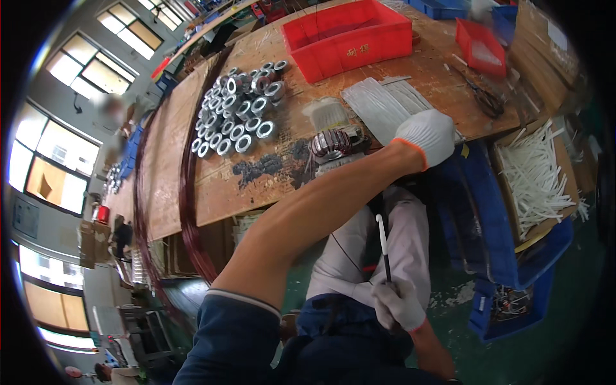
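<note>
My left hand [428, 137], in a white knit glove with an orange cuff, is curled closed above the table's right front edge. Its fingertips are hidden, and so is whatever they hold. Beside it lies a stack of pale flat strips [378, 106]. My left forearm crosses in front of a ring-shaped coil [330, 144] wound with brown wire, which rests at the table edge. Low over my lap, my gloved right hand [399, 305] is wrapped round the dark handle of a hook tool [384, 240], its white hooked end pointing up. A thin dark wire [346, 251] runs across my thigh.
Many silver metal rings [237, 112] are heaped on the wooden table [282, 192]. A red bin [350, 38] stands behind, with scissors [484, 96] and a smaller red bin [481, 48] to the right. White strips fill a carton [536, 173] on a blue crate [471, 212].
</note>
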Available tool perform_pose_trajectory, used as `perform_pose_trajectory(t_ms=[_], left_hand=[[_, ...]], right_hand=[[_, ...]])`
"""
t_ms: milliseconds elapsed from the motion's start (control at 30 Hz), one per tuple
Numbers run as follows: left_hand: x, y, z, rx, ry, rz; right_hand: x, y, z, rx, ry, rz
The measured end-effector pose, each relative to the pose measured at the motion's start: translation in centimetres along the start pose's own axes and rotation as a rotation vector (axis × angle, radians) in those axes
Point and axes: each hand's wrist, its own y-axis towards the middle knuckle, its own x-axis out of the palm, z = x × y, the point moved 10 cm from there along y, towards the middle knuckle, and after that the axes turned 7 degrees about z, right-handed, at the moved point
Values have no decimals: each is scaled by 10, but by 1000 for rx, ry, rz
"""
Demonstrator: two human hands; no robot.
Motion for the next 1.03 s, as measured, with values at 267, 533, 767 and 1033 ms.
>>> perform_pose_trajectory(t_ms=[267,533,767,1033], left_hand=[[-11,-13,-32,-84,-171,-344],[-142,-126,-89,-145,111,-76],[-137,-143,-112,-183,31,-31],[-182,-163,-120,-449,-125,93]], right_hand=[[-12,98,-63,-769,-604,508],[60,174,-55,-531,139,91],[34,142,-128,-1260,-1175,243],[109,-1,-239,-1593,-1802,474]])
